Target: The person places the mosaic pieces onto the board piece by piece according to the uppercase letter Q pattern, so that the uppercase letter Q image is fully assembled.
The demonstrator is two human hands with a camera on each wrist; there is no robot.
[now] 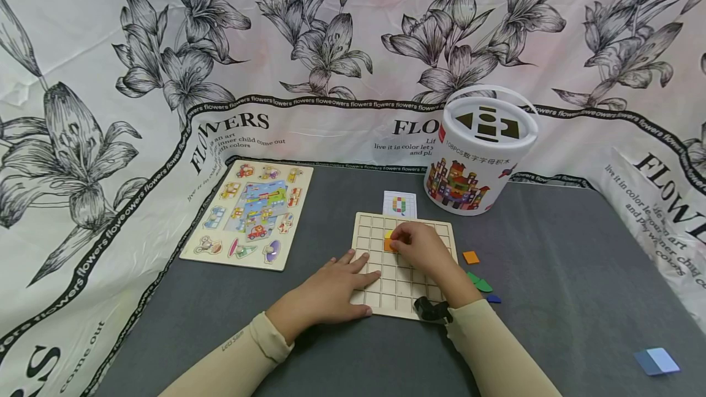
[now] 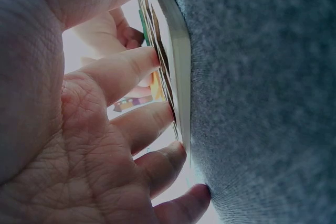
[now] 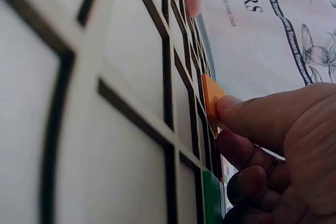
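A pale wooden grid board lies on the grey table. The right hand is over its upper half and pinches an orange square tile between thumb and finger. In the head view a yellow piece shows just behind the orange one. A green tile lies on the board beside the right fingers in the right wrist view; in the head view the hand hides it. Spread out, the left hand rests along the board's left edge, fingertips touching it. Behind the board lies a card with a coloured block figure.
Right of the board lie an orange tile, green pieces and a blue piece. A white bucket stands behind. A picture puzzle board is at left. A blue block sits at far right.
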